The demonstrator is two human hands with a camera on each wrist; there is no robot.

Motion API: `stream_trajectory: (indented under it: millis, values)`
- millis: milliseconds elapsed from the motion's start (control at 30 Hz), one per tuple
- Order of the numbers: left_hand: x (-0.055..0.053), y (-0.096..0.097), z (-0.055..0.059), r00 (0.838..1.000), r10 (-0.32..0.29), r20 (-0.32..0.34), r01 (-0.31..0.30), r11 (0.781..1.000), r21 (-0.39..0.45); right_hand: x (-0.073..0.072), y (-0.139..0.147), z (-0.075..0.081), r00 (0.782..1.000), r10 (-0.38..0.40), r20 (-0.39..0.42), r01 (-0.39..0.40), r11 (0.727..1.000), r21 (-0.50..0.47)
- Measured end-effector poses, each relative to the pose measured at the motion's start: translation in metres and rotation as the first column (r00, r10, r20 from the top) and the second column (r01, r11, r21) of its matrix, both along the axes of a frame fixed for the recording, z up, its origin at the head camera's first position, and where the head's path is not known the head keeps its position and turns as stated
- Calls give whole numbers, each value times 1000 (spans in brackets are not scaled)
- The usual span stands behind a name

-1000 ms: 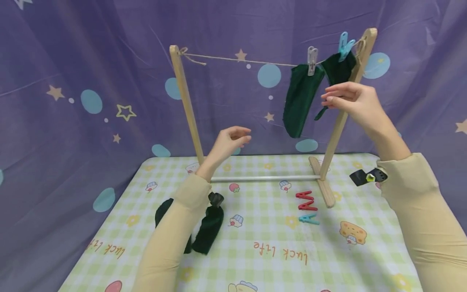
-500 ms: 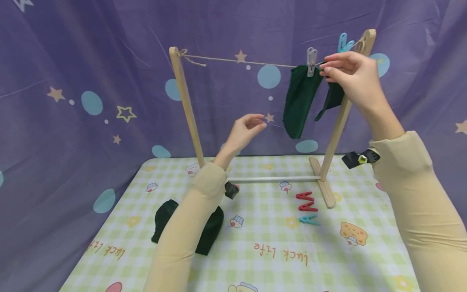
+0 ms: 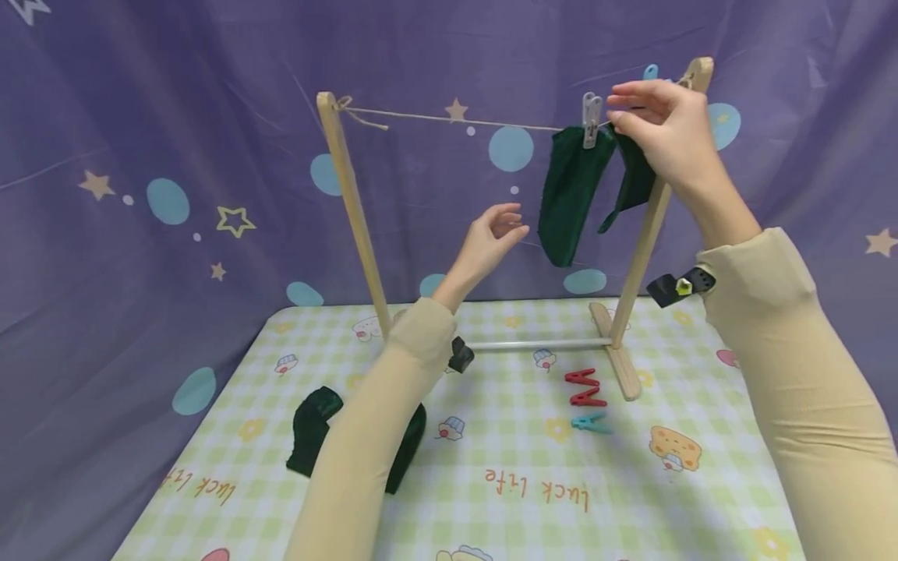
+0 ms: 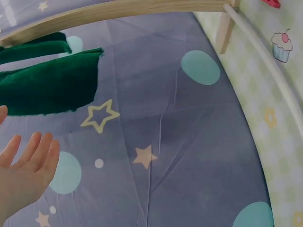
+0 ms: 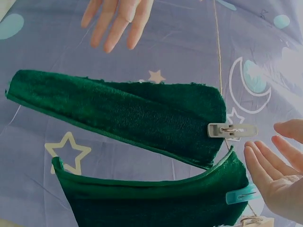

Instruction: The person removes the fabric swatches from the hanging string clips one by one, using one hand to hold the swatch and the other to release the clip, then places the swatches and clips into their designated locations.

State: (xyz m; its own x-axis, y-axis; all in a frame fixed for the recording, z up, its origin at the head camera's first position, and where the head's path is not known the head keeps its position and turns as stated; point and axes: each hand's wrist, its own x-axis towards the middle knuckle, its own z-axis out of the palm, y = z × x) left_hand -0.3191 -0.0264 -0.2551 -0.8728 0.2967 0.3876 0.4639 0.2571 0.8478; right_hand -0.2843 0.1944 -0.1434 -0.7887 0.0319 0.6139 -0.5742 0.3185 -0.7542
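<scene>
Two dark green, sock-like velvety pieces hang from a string. A pale grey clothespin clips the left green piece; a light blue clothespin clips the right green piece. My right hand is raised at the top of the right piece, its fingers loosely bent and partly covering the blue clothespin in the head view. In the right wrist view those fingers hold nothing, close beside both clothespins. My left hand floats left of the left piece, fingers relaxed and nothing in them.
The string runs between a left wooden post and a right wooden post, joined low by a white rod. Red clothespins, a blue clothespin and more green cloth lie on the table.
My right hand has risen from in front of the right green piece to its top edge. My left hand has moved up and to the right, toward the left piece.
</scene>
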Motion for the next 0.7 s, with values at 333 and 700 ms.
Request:
stream_trajectory:
  millis: [333,700]
  values:
    - [-1,12,6,996,-46,83,45,999,11,-8,2,10,996,-5,92,-3,996,89]
    - [10,24,16,992,-74,100,68,996,61,-19,2,12,988,-44,149,24,991,128]
